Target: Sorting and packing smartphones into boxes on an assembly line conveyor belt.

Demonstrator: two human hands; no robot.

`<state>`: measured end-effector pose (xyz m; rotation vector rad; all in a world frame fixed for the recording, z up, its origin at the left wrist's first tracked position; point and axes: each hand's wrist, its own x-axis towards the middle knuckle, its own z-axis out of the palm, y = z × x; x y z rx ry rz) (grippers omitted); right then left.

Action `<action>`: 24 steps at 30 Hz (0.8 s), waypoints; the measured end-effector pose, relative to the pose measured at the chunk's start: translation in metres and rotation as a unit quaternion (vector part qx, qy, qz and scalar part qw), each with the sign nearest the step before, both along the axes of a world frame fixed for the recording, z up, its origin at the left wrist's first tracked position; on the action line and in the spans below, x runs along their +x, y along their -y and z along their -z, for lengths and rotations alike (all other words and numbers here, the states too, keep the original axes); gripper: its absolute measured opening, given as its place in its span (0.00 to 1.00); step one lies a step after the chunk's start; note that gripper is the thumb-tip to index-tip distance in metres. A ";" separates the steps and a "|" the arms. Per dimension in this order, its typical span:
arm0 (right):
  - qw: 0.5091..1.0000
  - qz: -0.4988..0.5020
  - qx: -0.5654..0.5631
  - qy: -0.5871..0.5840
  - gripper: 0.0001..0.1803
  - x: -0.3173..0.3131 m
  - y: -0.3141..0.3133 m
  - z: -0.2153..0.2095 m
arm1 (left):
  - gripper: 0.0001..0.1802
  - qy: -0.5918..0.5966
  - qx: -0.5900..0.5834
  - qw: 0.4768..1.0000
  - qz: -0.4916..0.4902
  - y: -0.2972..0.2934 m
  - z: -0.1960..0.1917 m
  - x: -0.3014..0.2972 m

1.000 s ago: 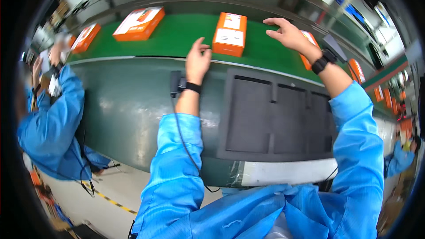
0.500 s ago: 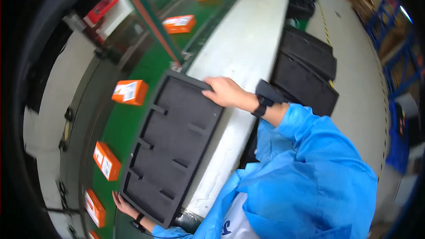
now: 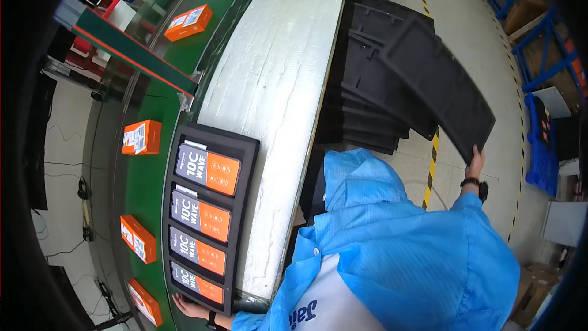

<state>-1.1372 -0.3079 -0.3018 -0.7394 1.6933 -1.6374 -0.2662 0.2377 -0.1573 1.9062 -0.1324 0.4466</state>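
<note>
A black tray (image 3: 251,175) lies at the edge of the green belt, with several flat phone-like items (image 3: 217,175) in its compartments, their fronts dark grey and orange. At its near left corner is my left hand (image 3: 191,308), fingers closed against the rim; part of the hand is hidden by the tray. Out to the right, my right hand (image 3: 476,162) grips the near corner of another black tray (image 3: 438,79). That tray is tilted above a stack of black trays (image 3: 373,79); whether it touches them I cannot tell.
Orange boxes (image 3: 142,137) with white labels sit spaced along the green belt (image 3: 168,64). A green post (image 3: 135,52) slants over it. A long white-topped bench (image 3: 275,55) runs beside the belt. Yellow-black floor tape (image 3: 431,171), a blue crate (image 3: 539,147) and blue racking (image 3: 539,43) are at right.
My right hand has carried a black tray from the belt side over to the stack at right. The tray with phone-like items has come into sight. My left hand stays near the belt.
</note>
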 end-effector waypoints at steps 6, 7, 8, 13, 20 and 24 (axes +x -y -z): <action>0.997 -0.006 0.061 0.047 0.29 0.063 0.022 0.075 | 0.18 0.015 0.148 0.987 -0.054 -0.012 0.004 0.012; 0.996 -0.038 0.035 0.078 0.28 0.068 0.042 0.087 | 0.17 0.013 0.157 0.986 -0.060 -0.010 0.009 0.015; 0.987 -0.071 0.010 0.144 0.28 0.071 0.063 0.099 | 0.17 -0.008 0.126 0.990 -0.061 -0.006 0.012 0.017; 0.976 -0.153 0.068 0.142 0.31 0.107 0.126 0.068 | 0.17 0.028 0.188 0.980 -0.063 -0.024 0.018 0.018; 0.969 -0.227 0.074 0.067 0.33 0.121 0.174 0.067 | 0.17 0.008 0.144 0.986 -0.089 0.001 0.004 -0.013; 0.909 -0.343 0.200 -0.125 0.30 0.124 0.165 0.008 | 0.17 -0.056 0.129 0.988 -0.063 0.095 -0.063 -0.066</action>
